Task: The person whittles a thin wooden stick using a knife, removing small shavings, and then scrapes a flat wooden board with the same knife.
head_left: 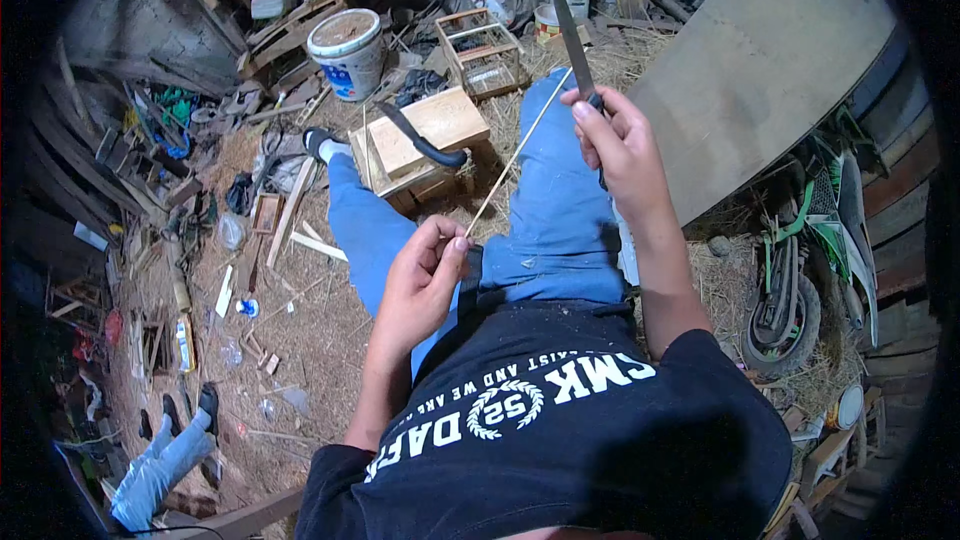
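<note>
My right hand (610, 145) grips a knife (569, 35) by its dark handle, blade pointing up. A thin pale stick (516, 155) slants up from my left hand (428, 270), its upper end at the knife blade; whether they touch I cannot tell. My left fingers are closed on the stick's lower part, over my lap. Beyond, a second dark-handled blade (414, 136) lies on a light wooden block (448, 112) between my jeans-clad legs, near my left shoe.
Behind stand a white bucket (344, 65) and wooden frame box (478, 52). A large board (760, 60) and green two-wheeler (810, 260) are on my right. Wood scraps (295, 210) and straw litter the floor. Another person's legs (155, 470) show lower left.
</note>
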Demonstrator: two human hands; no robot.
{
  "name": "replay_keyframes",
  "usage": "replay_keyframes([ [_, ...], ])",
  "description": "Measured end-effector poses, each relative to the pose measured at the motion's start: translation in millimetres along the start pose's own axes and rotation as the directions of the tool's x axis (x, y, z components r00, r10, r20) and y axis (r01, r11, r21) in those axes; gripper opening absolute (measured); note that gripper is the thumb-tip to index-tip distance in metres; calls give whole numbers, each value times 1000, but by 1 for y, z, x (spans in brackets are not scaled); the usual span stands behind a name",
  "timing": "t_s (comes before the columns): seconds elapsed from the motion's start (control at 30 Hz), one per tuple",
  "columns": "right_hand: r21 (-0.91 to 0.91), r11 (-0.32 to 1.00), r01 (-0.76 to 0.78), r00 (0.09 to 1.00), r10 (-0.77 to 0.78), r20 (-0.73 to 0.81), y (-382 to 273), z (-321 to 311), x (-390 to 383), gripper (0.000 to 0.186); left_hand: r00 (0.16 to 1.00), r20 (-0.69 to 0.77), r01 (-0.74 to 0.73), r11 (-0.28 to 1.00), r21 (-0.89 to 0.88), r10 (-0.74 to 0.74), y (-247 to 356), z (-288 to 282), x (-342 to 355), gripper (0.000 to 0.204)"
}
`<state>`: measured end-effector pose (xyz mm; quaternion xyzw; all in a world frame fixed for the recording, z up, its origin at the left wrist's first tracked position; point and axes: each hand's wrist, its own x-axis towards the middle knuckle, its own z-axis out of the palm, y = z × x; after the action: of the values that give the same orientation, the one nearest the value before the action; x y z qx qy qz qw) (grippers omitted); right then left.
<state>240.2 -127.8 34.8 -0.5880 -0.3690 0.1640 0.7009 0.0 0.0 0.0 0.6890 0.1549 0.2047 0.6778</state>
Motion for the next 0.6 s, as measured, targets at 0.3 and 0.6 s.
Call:
replay_keyframes([
  [0.3,-149,987,57,996,-67,-62,20,6,-52,25,996,-90,49,972,230,-29,18,-7,-35,20],
  [0.6,-467,858,213,942,-307,-134,19,20,-47,18,932,-140,-197,792,579,334,30,6,-39,15],
])
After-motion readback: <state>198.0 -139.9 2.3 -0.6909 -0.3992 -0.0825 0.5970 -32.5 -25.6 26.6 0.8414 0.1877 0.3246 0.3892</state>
